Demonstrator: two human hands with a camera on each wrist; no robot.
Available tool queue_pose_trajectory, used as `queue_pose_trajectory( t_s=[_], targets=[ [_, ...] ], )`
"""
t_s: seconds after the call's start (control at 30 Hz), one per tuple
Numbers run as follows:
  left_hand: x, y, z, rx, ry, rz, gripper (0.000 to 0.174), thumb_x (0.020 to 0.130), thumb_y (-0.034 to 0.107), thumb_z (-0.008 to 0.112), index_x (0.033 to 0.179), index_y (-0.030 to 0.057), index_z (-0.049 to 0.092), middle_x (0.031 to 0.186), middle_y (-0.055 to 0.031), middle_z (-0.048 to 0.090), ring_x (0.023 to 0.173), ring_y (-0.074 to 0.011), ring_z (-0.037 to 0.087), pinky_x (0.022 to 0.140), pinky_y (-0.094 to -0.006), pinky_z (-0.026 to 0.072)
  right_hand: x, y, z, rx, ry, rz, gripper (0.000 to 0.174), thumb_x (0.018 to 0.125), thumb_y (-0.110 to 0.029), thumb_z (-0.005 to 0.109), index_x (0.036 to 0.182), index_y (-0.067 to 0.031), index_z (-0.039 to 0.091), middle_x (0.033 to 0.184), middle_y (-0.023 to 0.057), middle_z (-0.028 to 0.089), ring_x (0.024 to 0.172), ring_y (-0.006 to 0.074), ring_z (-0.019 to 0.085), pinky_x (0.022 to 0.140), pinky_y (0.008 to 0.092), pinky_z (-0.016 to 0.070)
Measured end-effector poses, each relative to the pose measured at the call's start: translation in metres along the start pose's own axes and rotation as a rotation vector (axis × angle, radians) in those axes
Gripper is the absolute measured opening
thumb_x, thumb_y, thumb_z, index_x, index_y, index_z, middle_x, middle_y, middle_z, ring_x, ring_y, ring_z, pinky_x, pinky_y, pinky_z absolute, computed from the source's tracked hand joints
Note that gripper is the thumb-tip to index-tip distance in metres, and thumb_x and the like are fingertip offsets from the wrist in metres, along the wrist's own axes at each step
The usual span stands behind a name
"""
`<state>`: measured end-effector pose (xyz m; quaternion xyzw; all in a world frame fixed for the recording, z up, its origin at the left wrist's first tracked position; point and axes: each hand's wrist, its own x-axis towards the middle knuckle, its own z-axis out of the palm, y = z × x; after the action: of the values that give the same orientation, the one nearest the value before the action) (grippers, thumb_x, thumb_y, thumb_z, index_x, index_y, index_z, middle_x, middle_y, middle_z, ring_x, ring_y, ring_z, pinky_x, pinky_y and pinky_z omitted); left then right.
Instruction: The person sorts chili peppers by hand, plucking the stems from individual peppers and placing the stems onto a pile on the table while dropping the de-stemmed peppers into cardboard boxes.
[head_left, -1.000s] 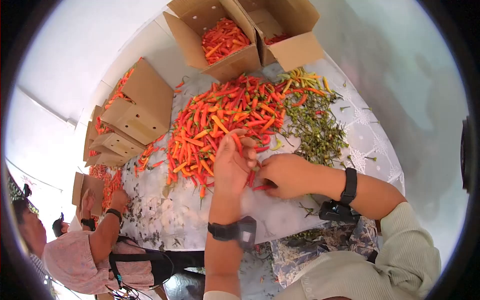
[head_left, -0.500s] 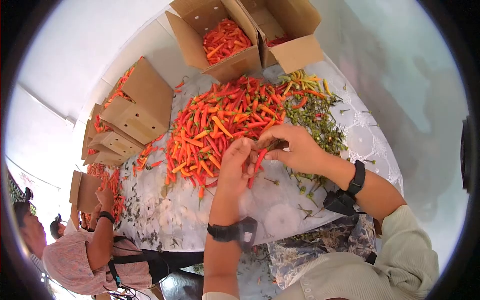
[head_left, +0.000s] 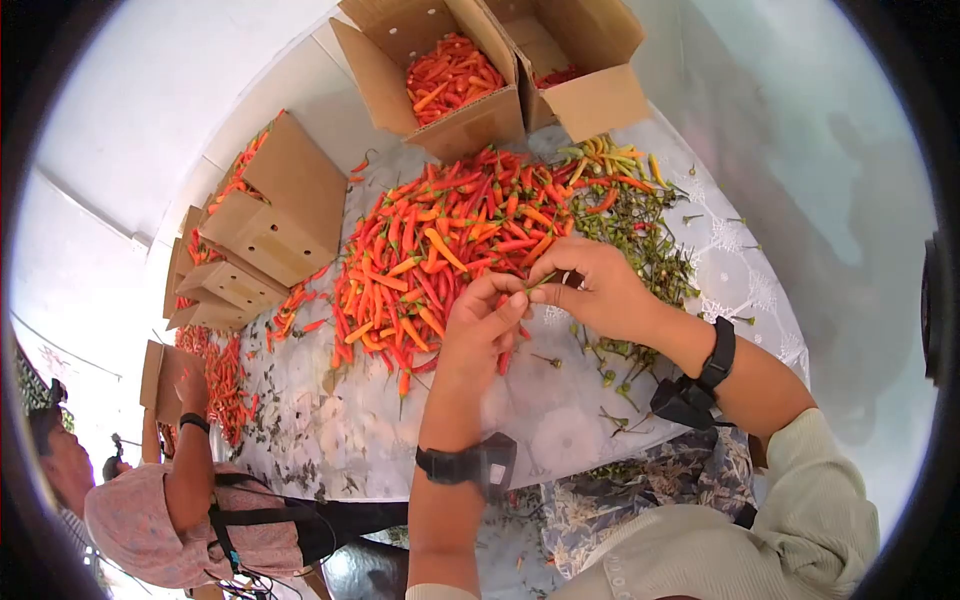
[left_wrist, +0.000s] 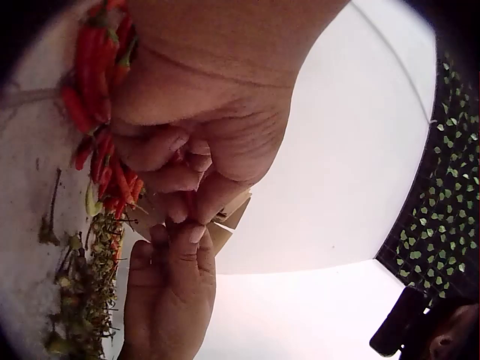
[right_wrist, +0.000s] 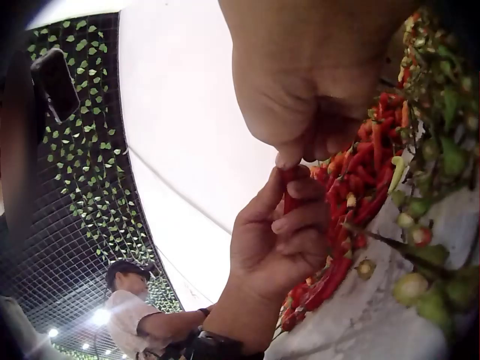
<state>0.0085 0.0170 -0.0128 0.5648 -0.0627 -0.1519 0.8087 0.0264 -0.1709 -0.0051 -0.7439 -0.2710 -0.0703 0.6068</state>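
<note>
In the head view a green stem (head_left: 541, 286) is pinched by the right hand (head_left: 592, 290); in the left wrist view, fingertips (left_wrist: 196, 235) are crowded together; in the right wrist view a red chilli (right_wrist: 290, 196) is gripped by the left hand (right_wrist: 264, 251) — destemming, apparently, with a clean pull needed next.

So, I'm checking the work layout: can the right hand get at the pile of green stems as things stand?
Likely yes: the pile of green stems lies just beside the right hand, with nothing standing between, though its fingers seem occupied at the stem end of a red chili.
</note>
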Motion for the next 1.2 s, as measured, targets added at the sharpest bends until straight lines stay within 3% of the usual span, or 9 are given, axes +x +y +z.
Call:
queue_pose_trajectory(
  t_s=[0.1,0.3,0.6,1.0,1.1,1.2],
  targets=[
    [0.003,0.000,-0.004,-0.039,-0.045,-0.005,0.015,0.085,0.009,0.062,0.098,0.0036,0.056,0.079,-0.0059,0.060,0.049,-0.0033,0.042,0.042,-0.0144,0.0318,0.000,0.003,0.000,-0.006,-0.011,0.001,0.013,0.076,-0.011,0.070,0.084,-0.0023,0.064,0.074,0.0057,0.060,0.063,0.0141,0.056,0.060,0.0271,0.0448],
    [-0.001,0.001,-0.001,-0.070,-0.041,-0.024,0.015,0.085,0.009,0.062,0.098,0.0029,0.057,0.077,-0.0058,0.059,0.050,-0.0035,0.042,0.041,-0.0144,0.0298,0.000,0.013,0.003,0.475,-0.103,0.290,0.013,0.081,-0.016,0.068,0.082,-0.0038,0.062,0.072,-0.0004,0.058,0.064,0.0068,0.051,0.057,0.0234,0.0410],
    [0.000,0.000,0.002,-0.067,-0.031,-0.028,0.015,0.085,0.014,0.063,0.095,0.0045,0.057,0.073,-0.0041,0.060,0.049,-0.0023,0.046,0.041,-0.0141,0.0296,0.000,0.016,0.005,0.781,-0.110,0.596,0.013,0.084,-0.018,0.066,0.084,-0.0065,0.060,0.072,-0.0022,0.056,0.063,0.0074,0.050,0.057,0.0211,0.0391],
    [0.000,-0.002,0.000,-0.175,-0.131,-0.009,0.018,0.086,0.015,0.063,0.098,0.0047,0.055,0.076,-0.0052,0.060,0.051,-0.0040,0.047,0.042,-0.0148,0.0308,0.001,0.017,0.003,1.164,-0.213,0.679,0.010,0.086,-0.019,0.062,0.086,-0.0091,0.059,0.077,-0.0022,0.058,0.065,0.0088,0.051,0.059,0.0223,0.0397],
    [0.001,-0.003,-0.001,-0.175,-0.145,0.008,0.019,0.086,0.014,0.063,0.099,0.0050,0.054,0.077,-0.0050,0.060,0.052,-0.0037,0.047,0.042,-0.0148,0.0309,0.002,0.007,0.001,1.023,-0.092,0.652,0.006,0.084,-0.015,0.063,0.085,-0.0103,0.059,0.078,-0.0025,0.058,0.066,0.0080,0.051,0.059,0.0226,0.0395],
    [0.003,-0.004,-0.002,-0.175,-0.109,0.023,0.020,0.085,0.014,0.064,0.100,0.0056,0.054,0.077,-0.0051,0.060,0.051,-0.0033,0.046,0.043,-0.0148,0.0310,0.004,0.010,-0.005,0.645,0.166,0.510,0.010,0.081,-0.009,0.064,0.090,-0.0087,0.060,0.083,-0.0012,0.059,0.069,0.0088,0.052,0.062,0.0228,0.0407]
  ],
)
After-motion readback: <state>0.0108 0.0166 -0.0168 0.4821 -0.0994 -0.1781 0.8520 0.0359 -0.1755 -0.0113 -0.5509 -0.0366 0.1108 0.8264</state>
